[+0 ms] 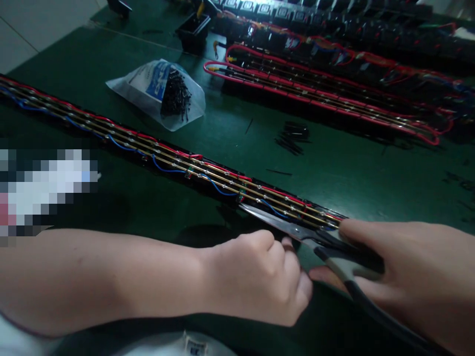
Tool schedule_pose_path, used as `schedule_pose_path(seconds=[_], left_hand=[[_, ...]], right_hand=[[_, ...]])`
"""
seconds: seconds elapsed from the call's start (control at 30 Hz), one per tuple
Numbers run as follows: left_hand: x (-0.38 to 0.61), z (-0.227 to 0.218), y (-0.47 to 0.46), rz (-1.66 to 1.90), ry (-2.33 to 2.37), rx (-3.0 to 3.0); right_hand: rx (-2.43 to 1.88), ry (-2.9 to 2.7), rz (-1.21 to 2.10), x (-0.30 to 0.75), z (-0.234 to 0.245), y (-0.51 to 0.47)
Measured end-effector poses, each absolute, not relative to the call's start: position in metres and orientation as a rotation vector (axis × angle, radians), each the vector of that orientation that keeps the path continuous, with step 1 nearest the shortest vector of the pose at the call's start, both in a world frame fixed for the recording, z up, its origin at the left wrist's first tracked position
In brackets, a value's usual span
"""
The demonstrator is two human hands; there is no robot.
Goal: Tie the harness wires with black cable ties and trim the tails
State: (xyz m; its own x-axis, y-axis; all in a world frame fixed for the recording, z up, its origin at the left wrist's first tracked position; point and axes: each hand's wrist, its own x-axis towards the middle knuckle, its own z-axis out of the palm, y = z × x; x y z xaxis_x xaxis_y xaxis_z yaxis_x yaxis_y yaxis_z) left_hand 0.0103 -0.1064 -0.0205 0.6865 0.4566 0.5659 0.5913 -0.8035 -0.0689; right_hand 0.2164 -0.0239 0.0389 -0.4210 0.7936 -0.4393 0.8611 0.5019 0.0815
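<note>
Scissors (297, 230) held by right hand (415, 262) beside long wired strip (222, 180)

The strip is laid slantwise across the green worktop (345, 163), from the left edge of the view down to the right hand. Thin brass-coloured rods are carried along it, together with a red wire (106, 119) and a blue wire (166, 169), which is looped along the near side. The scissors are gripped by the right hand, whose fingers are closed around the grey and black handles. The tips of the blades are pointed to the left and are placed at the near edge of the strip, close to a small green board (243, 190); whether contact is made cannot be told. The left hand (267, 277) is curled into a fist just below the blades, with its back turned upward. Its palm is hidden, so it cannot be told if something is held inside.

Beyond the strip, a clear plastic bag (144, 81) is seen, in which many thin black pieces (177, 94) are contained. More black sticks (293, 136) are gathered in a small pile to the right of the bag. Farther back, other strips with red cables (319, 96) are laid, and near them a black box (193, 32) is placed.
</note>
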Motion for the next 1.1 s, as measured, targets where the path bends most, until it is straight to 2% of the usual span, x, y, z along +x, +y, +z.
schedule_pose_path(seconds=[0.1, 0.37, 0.7, 0.9, 1.1], left_hand=[[0.01, -0.023, -0.107, -0.789, -0.849, -2.666], [0.008, -0.027, -0.111, -0.688, -0.861, -2.676], [0.008, -0.029, -0.109, -0.673, -0.838, -2.719], [0.008, -0.029, -0.105, -0.614, -0.813, -2.763], [0.006, -0.026, -0.102, -0.658, -0.797, -2.774]], right_hand=[[1.367, 2.222, -0.244, 0.219, 0.036, -0.034], [1.431, 2.39, -0.081, 0.254, 0.02, -0.055], [1.416, 2.256, -0.28, 0.212, 0.036, -0.052], [1.394, 2.403, -0.33, 0.211, 0.035, -0.051], [1.348, 2.567, -0.15, 0.237, 0.026, -0.066]])
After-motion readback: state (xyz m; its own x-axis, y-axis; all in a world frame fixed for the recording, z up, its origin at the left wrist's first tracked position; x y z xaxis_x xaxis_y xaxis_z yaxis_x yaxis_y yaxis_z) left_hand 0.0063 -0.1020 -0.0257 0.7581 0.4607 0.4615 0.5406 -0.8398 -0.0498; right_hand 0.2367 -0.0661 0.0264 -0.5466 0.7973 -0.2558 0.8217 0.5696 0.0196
